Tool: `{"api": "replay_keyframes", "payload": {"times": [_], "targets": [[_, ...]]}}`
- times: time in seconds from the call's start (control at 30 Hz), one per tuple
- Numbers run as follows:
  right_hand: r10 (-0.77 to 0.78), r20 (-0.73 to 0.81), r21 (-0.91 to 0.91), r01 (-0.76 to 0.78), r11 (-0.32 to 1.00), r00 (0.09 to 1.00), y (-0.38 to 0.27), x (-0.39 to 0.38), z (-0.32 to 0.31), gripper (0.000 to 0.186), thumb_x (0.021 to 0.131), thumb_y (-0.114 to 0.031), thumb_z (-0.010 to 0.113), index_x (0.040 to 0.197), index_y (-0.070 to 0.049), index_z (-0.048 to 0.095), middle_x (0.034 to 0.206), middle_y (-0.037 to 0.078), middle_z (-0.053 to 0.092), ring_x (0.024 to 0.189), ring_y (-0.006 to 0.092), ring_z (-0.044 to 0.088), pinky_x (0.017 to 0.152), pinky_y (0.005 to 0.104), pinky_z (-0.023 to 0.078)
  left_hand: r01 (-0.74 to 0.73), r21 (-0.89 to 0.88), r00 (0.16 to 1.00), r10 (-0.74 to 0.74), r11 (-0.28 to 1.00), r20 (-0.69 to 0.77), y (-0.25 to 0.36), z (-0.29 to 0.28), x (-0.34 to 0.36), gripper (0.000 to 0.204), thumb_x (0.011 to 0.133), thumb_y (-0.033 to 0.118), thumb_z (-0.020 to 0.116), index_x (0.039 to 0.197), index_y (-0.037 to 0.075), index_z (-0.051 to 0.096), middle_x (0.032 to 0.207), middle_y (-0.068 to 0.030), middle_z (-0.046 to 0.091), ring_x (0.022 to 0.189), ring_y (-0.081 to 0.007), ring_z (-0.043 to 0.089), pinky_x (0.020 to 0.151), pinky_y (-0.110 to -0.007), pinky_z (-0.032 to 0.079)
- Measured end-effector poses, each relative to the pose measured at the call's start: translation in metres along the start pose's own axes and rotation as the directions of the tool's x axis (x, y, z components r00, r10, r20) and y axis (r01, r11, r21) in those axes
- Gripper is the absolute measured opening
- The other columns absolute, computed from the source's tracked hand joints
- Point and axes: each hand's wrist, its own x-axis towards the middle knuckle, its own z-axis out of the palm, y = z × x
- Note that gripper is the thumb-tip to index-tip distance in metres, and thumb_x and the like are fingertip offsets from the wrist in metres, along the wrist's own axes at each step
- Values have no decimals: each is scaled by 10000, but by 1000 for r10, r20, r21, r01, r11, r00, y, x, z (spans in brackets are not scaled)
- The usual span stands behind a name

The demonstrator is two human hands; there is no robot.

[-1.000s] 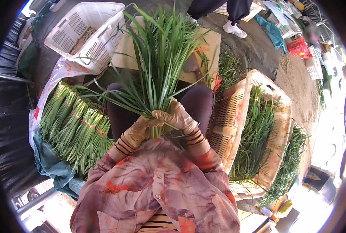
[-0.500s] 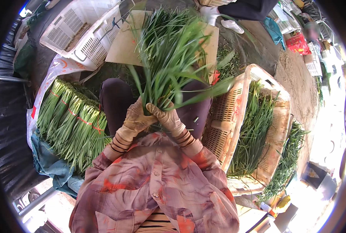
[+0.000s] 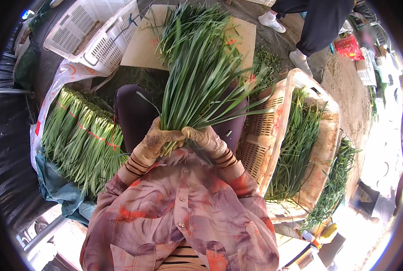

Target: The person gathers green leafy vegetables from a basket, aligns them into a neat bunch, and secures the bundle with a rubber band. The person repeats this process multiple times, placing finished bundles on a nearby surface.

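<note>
My left hand (image 3: 160,137), in a worn beige glove, is closed round the lower stalks of a large bunch of garlic chives (image 3: 199,86). The pale cut ends poke out below its fingers, and the long green leaves fan away from me. My right hand (image 3: 206,139), gloved too, is beside it with thumb and fingers closed at the bunch's right edge; a few leaves bend off to the right above it. Beyond my knees, the bunch's far part overlaps more chives on a tan board (image 3: 138,47). Leaves hide part of the right fingers.
Tied bundles of chives (image 3: 86,135) stand at my left beside a blue-green cloth (image 3: 59,185). A white plastic crate (image 3: 100,54) is at the far left. At my right, a dirty crate (image 3: 283,117) holds loose chives (image 3: 296,149). Another person's legs (image 3: 321,31) stand at the far right.
The bunch has settled from a blurred spread into a straighter fan, its cut ends now showing below my left hand. My right hand has shifted slightly right. The other person's legs have moved into fuller view.
</note>
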Motion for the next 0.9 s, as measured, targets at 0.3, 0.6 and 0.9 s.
{"api": "replay_keyframes", "payload": {"times": [0.3, 0.6, 0.9], "targets": [[-69, -3, 86, 69, 994, 998, 6, -12, -5, 472, 759, -328, 775, 1059, -32, 563, 879, 37, 635, 668, 112, 561, 600, 244, 467, -198, 16, 980, 198, 980, 2, -4, 6, -5, 385, 762, 29, 738, 1091, 66, 543, 885, -80, 670, 645, -119, 593, 567, -238, 497], [-89, 163, 351, 27, 936, 983, -19, 23, 13, 1029, 652, -339, 808, 1441, -15, 234, 1186, 190, 582, 1089, 266, 557, 961, 391, 431, 90, -139, 986, -68, 986, 154, -11, 15, -7, 427, 750, 1, 728, 1131, 28, 537, 915, -156, 669, 731, -229, 668, 637, -313, 576], [-164, -209, -97, 146, 984, 964, -39, 16, -2, 420, 764, -90, 753, 1134, -11, 571, 903, 38, 653, 810, 134, 606, 756, 288, 504, -111, 352, 982, 47, 929, 184, -14, -10, 12, 844, 717, 220, 811, 1387, 71, 320, 1244, -105, 533, 1211, -228, 482, 970, -384, 395]]}}
